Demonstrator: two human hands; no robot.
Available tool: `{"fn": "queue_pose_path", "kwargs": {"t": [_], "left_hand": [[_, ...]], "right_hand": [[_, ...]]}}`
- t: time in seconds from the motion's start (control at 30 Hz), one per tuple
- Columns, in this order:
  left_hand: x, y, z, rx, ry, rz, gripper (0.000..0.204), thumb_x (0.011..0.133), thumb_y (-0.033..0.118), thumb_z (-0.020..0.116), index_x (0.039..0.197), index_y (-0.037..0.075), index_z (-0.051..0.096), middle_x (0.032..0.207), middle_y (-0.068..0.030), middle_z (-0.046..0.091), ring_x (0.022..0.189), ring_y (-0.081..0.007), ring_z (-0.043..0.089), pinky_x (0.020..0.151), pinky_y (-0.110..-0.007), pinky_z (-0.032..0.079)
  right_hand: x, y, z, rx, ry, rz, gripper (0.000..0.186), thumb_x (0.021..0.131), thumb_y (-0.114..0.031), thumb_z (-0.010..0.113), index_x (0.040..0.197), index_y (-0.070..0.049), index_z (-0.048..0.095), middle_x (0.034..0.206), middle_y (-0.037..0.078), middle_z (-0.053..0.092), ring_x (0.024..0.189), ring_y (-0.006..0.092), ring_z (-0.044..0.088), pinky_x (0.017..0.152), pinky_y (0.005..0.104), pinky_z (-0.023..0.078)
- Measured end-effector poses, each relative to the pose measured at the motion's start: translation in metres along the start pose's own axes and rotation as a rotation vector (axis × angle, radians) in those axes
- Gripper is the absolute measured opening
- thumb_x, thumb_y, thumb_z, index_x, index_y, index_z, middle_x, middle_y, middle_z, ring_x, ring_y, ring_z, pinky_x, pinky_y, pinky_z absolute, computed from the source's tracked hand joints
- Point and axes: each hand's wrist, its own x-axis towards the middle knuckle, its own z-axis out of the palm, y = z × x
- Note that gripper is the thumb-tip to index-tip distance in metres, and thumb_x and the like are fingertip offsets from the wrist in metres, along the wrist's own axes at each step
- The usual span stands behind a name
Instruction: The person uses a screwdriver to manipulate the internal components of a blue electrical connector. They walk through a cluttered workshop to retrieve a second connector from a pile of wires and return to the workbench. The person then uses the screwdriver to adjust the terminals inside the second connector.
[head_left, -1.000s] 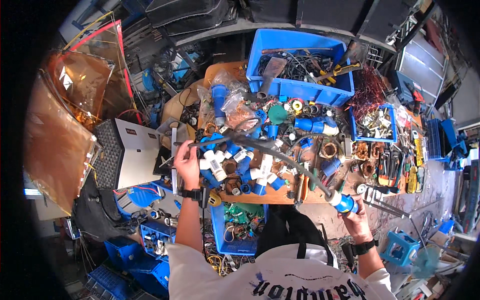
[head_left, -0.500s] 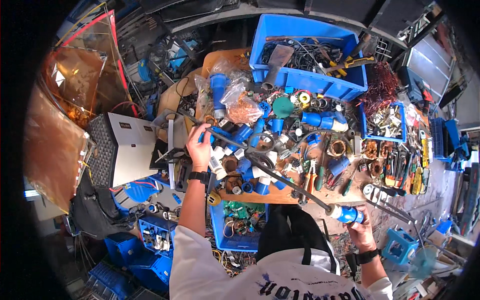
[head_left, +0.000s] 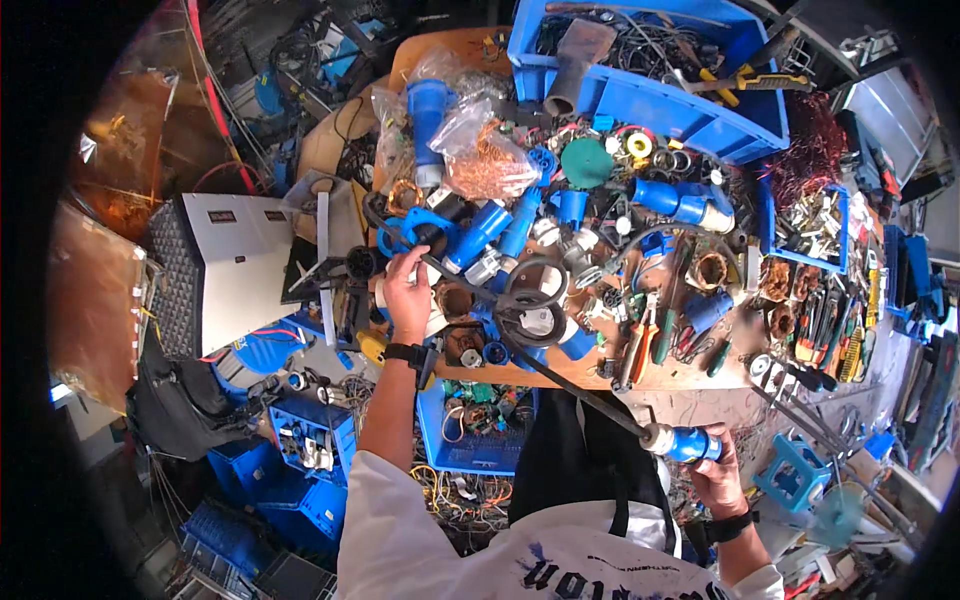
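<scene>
My right hand [head_left: 722,475], at the front right edge of the table, is closed around a blue-and-white industrial plug connector [head_left: 688,443]. A thick black cable [head_left: 585,396] runs from the connector up to the left and loops into a loose coil above the table. At the table's left side my left hand [head_left: 408,298] has its fingers closed on that same cable. Beside it sit a blue flanged socket [head_left: 418,230] and a blue tubular plug housing [head_left: 478,236]. The palm sides of both hands are partly hidden.
Behind stands a large blue bin [head_left: 680,112] of wires and tools. A small blue crate [head_left: 805,225] of metal parts, orange-handled pliers [head_left: 636,350] and screwdrivers lie to the right. Below the table edge is a blue tub [head_left: 470,455] of circuit boards. A white box [head_left: 232,270] stands left.
The whole view has shifted, with the table's things appearing larger. My right hand and the connector have come slightly left and lower in view. Both hands keep their hold on the cable and connector.
</scene>
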Motion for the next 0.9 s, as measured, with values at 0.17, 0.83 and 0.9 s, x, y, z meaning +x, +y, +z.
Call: {"fn": "queue_pose_path", "kwargs": {"t": [0.17,0.83,0.9], "left_hand": [[-0.004,0.007,-0.005,0.051,-0.014,-0.035,0.038,0.079,-0.004,0.063,0.115,0.009,0.063,0.094,-0.0105,0.06,0.085,-0.0271,0.058,0.079,-0.035,0.047],[-0.149,0.237,0.073,-1.16,-0.81,-0.447,0.067,0.081,0.0,0.071,0.139,0.002,0.037,0.135,-0.0118,0.048,0.125,-0.0228,0.048,0.108,-0.039,0.037],[-0.148,0.249,0.08,-1.157,-0.85,-0.43,0.063,0.079,0.006,0.075,0.134,0.003,0.045,0.135,-0.0099,0.049,0.125,-0.0196,0.048,0.108,-0.037,0.035]], "right_hand": [[0.005,0.01,0.002,0.049,0.015,0.044,0.053,0.071,-0.016,0.083,0.112,-0.007,0.051,0.105,0.011,0.062,0.083,0.0225,0.064,0.067,0.0332,0.056],[0.049,0.027,0.005,0.41,-0.039,0.276,0.063,0.081,-0.03,0.076,0.13,-0.006,0.045,0.108,0.008,0.06,0.086,0.0183,0.061,0.074,0.0311,0.051],[0.049,0.024,0.004,0.418,-0.041,0.273,0.061,0.081,-0.029,0.076,0.129,-0.006,0.046,0.108,0.008,0.06,0.087,0.0185,0.061,0.075,0.0309,0.051]]}}
